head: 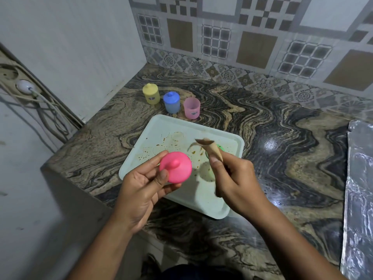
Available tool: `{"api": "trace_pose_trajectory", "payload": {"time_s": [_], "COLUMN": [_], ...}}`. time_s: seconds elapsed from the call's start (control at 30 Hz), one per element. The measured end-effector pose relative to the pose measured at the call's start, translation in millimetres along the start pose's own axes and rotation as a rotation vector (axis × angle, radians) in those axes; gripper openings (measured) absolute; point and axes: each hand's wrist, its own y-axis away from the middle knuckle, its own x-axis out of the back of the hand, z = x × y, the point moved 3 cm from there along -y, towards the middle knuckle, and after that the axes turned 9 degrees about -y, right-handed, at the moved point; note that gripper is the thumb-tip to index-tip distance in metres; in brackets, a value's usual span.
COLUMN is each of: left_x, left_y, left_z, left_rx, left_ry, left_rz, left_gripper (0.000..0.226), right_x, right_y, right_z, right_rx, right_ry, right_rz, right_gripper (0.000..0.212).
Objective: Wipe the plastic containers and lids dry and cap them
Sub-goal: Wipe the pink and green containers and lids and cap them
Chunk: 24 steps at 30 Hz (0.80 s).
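The left hand (141, 188) holds the pink lid (175, 167) over the 7 o'clock corner of the white tray (141, 142). Thumb and fingers pinch its edge, and its knob faces the camera. The right hand (236, 182) is clamped round a rolled brown cloth (212, 149), with the thumb lying along it and the loose end sticking up toward 12 o'clock. The hands are close but apart, with the lid at 9 o'clock from the cloth and not touching it.

On the tray, partly hidden behind the right hand, stands a pale green container (205, 171). It is uncapped with its mouth upward, and brown specks show on its inner wall. A green piece (221, 148) peeks out behind the cloth; whether it is a lid I cannot tell. The tray floor carries brown stains and faint ring marks.

Three containers stand in a row on the marbled worktop (282, 158), at 12 o'clock from the tray. The yellow container (151, 93) at the 11 o'clock end is capped, and so is the blue container (171, 103) in the middle, so their contents are hidden. The pink container (191, 108) stands nearest the tray rim, uncapped and upright. Its inside shows only translucent pink wall from here.

A crinkled foil sheet (359, 178) lies at 3 o'clock on the worktop
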Motion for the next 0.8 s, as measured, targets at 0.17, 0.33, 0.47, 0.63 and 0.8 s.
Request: {"api": "trace_pose_trajectory", "payload": {"time_s": [0.17, 0.33, 0.47, 0.63, 0.8], "left_x": [-8.6, -23.0, -18.9, -8.2, 0.5], "left_y": [-0.4, 4.8, 4.4, 5.4, 3.5], "left_z": [-0.1, 3.2, 2.9, 5.5, 4.4], "left_rx": [-0.012, -0.073, -0.099, -0.089, -0.011], "left_ry": [0.011, -0.106, -0.155, -0.157, -0.150], "left_rz": [0.012, -0.069, -0.085, -0.184, -0.154], "left_gripper": [0.055, 0.049, 0.052, 0.051, 0.063], "right_x": [-17.0, -26.3, -33.2, -26.1, -10.9], "right_y": [10.9, 15.4, 20.6, 11.2, -0.1], "right_z": [-20.2, -20.5, -13.8, -4.5, 17.2], "right_rx": [0.041, 0.081, 0.197, 0.247, 0.071], "right_ry": [-0.086, -0.076, 0.013, 0.013, 0.053], "right_rz": [-0.037, -0.050, -0.103, -0.152, -0.140], "right_gripper": [0.029, 0.043, 0.047, 0.045, 0.034]}}
